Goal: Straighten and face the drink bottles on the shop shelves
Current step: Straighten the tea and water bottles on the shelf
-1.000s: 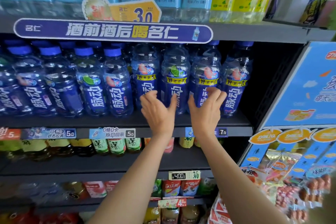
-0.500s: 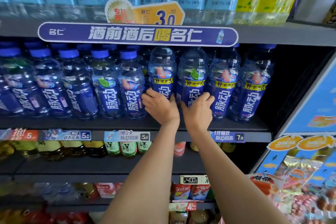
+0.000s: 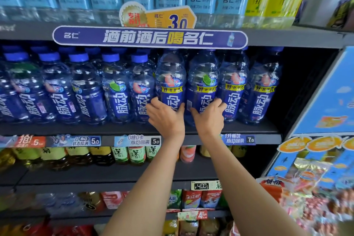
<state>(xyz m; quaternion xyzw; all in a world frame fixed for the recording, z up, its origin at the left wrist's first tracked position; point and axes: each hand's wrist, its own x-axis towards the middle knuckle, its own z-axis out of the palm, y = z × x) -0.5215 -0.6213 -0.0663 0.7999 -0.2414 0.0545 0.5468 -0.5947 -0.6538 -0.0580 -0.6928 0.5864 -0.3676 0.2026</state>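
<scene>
Two hands, left hand (image 3: 166,119) and right hand (image 3: 208,116), each grip an upright bottle directly ahead: peach bottle (image 3: 170,74), lime bottle (image 3: 203,76).

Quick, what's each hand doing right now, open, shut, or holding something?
Left hand: grips the large peach-label bottle, fingers curled round its lower body.
Right hand: grips the large lime-label bottle beside it.

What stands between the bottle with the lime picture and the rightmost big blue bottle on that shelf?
In the head view, one big blue bottle with a peach picture stands between the lime bottle and the rightmost bottle.
</scene>
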